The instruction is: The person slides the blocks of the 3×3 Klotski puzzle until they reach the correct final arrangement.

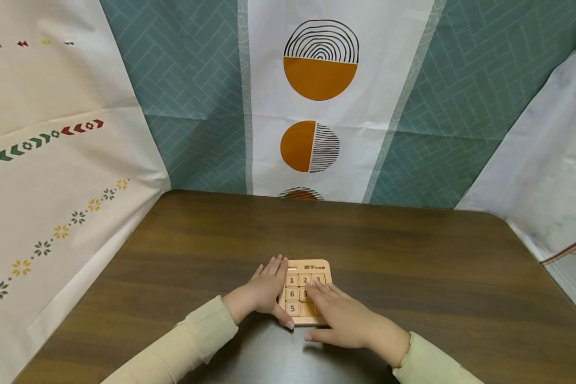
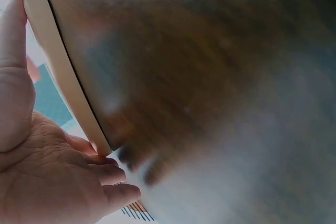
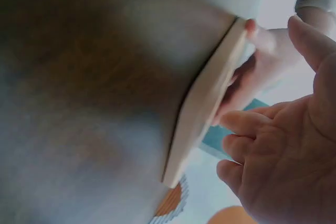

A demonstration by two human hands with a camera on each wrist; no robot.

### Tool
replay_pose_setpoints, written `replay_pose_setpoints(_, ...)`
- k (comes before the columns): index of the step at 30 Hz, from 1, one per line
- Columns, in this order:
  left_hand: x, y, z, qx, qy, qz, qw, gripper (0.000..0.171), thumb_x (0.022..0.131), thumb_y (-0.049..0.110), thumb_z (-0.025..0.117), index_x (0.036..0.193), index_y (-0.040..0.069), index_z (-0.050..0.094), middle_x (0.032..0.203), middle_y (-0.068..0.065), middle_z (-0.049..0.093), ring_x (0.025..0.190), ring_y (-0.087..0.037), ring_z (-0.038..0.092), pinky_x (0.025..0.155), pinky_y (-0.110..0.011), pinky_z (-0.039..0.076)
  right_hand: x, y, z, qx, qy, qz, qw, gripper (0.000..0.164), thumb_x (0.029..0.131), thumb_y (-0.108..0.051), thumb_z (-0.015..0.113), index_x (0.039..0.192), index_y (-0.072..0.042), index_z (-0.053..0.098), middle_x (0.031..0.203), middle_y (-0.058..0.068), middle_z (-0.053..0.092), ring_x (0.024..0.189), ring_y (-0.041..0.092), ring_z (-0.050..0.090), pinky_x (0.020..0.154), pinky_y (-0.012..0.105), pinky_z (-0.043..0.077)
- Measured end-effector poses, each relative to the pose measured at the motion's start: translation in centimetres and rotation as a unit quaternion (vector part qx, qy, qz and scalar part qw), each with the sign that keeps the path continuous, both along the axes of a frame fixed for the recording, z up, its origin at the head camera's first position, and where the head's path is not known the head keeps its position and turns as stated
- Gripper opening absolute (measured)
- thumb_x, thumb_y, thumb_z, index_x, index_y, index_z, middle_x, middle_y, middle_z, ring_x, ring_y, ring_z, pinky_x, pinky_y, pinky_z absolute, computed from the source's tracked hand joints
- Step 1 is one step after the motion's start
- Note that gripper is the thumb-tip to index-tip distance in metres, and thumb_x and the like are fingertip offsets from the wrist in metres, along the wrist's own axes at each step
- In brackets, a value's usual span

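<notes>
A wooden number sliding puzzle [image 1: 308, 321] lies flat on the table in the head view, with tiles 1, 2, 3, 6 and 5 readable. My left hand [image 1: 268, 290] holds it along the left side, thumb at the near corner and fingers up by the far corner. In the left wrist view that hand [image 2: 47, 166] spans the puzzle's pale side edge [image 2: 68, 72]. Over the right-hand tiles reaches my right hand [image 1: 348, 320], fingers extended and fingertips at the 3 and the middle tile. It hides the lower right tiles; its thumb stays off the frame's near edge.
The dark brown wooden table [image 1: 211, 229] stretches around the puzzle on all sides. Behind it hangs a teal and white patterned cloth [image 1: 197, 96]. White cloths [image 1: 53, 176] flank the table's left and right edges.
</notes>
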State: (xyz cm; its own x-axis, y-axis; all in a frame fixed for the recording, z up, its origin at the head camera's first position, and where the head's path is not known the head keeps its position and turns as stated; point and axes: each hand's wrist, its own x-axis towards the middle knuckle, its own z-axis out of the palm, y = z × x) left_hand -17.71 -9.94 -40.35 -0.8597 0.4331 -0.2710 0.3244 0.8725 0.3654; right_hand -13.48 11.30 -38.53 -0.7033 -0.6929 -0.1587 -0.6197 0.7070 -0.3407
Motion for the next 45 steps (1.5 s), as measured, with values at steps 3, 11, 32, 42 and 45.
replay_pose_setpoints(3,0.0,0.0,0.0,-0.003,-0.002,-0.003,1.0,0.137,0.055,0.057,0.085,0.151,-0.003,0.01,0.157,-0.023,0.007,0.146,-0.034,0.008,0.116,-0.052,0.014,-0.1,-0.4,-0.2,0.005,-0.018,-0.009,1.0,0.089,0.087,-0.055,0.059,0.147,0.004,0.029,0.152,0.019,0.032,0.143,0.032,0.025,0.114,0.049,0.022)
replay_pose_setpoints(11,-0.1,-0.2,0.6,-0.018,0.005,-0.002,0.9998,0.136,0.056,0.057,0.085,0.151,-0.004,0.009,0.158,-0.022,0.008,0.146,-0.034,0.009,0.116,-0.051,0.015,1.6,-0.3,-0.2,0.018,-0.016,0.0,1.0,0.094,0.084,-0.063,0.056,0.147,0.001,0.03,0.152,0.017,0.032,0.142,0.03,0.028,0.113,0.05,0.025)
replay_pose_setpoints(32,-0.2,-0.2,0.0,-0.01,0.0,-0.002,0.9999,0.136,0.056,0.057,0.085,0.151,-0.003,0.009,0.158,-0.022,0.007,0.146,-0.034,0.007,0.116,-0.051,0.014,0.7,-1.1,-0.1,-0.006,-0.063,-0.036,0.997,0.095,0.085,-0.064,0.054,0.148,0.003,0.027,0.153,0.019,0.028,0.142,0.036,0.023,0.113,0.051,0.024)
replay_pose_setpoints(42,-0.2,0.1,-0.1,-0.014,-0.012,-0.003,0.9998,0.137,0.055,0.058,0.084,0.151,-0.002,0.006,0.158,-0.021,0.003,0.147,-0.032,0.006,0.117,-0.049,0.013,2.8,0.5,0.3,-0.002,-0.043,-0.018,0.999,0.092,0.085,-0.059,0.058,0.146,0.005,0.03,0.151,0.021,0.032,0.141,0.036,0.027,0.111,0.055,0.026)
replay_pose_setpoints(45,-0.2,0.0,0.0,-0.016,-0.012,0.001,0.9998,0.138,0.055,0.057,0.085,0.151,-0.002,0.006,0.158,-0.021,0.004,0.147,-0.032,0.006,0.117,-0.049,0.013,3.3,0.8,0.3,0.011,-0.026,-0.015,0.999,0.092,0.085,-0.058,0.059,0.145,0.006,0.031,0.151,0.02,0.033,0.141,0.032,0.028,0.112,0.052,0.025)
